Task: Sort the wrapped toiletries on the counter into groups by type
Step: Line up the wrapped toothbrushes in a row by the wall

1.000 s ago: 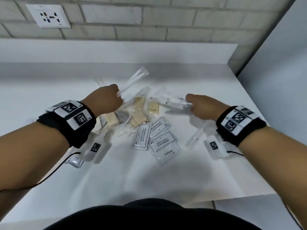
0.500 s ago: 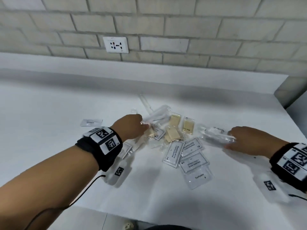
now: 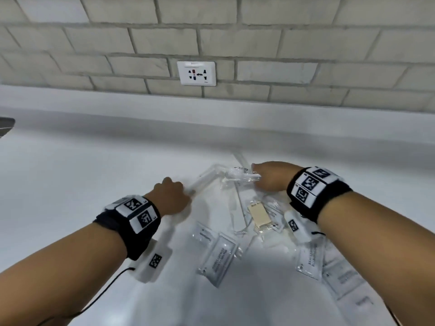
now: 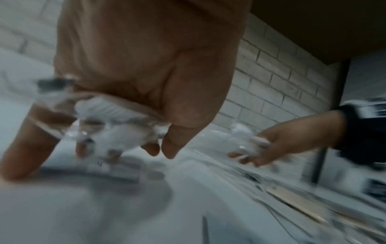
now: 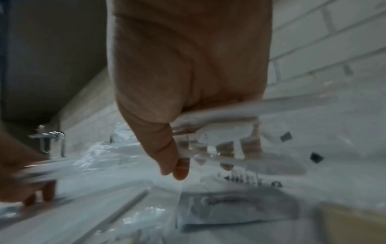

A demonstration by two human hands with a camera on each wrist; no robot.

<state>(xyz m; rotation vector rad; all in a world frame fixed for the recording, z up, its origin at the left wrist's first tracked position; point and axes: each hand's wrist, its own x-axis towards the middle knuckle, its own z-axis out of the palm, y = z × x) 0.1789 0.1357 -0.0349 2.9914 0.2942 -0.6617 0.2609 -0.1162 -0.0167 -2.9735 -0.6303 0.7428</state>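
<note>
On the white counter point(image 3: 94, 184) my left hand point(image 3: 170, 195) grips one end of a long clear-wrapped toothbrush point(image 3: 206, 178), just left of the pile. The left wrist view shows the crinkled wrapper point(image 4: 108, 118) under its curled fingers point(image 4: 167, 148). My right hand point(image 3: 270, 177) grips another clear-wrapped toothbrush packet point(image 3: 240, 175) at the back of the pile; its thumb and fingers point(image 5: 181, 168) close round the plastic point(image 5: 219, 132). In the pile lie a wrapped beige comb point(image 3: 259, 217), shampoo sachets point(image 3: 221, 260) and a toothpaste packet point(image 3: 204, 234).
More sachets point(image 3: 310, 262) lie under my right forearm toward the counter's right side. A brick wall with a white socket point(image 3: 196, 73) rises behind a low ledge. Bare counter stretches to the left. A dark object point(image 3: 6, 125) shows at the far left edge.
My right hand has carried its wrapped packet from the pile's right side to its back. My left hand has drawn its packet out to the left. The head view has swung left.
</note>
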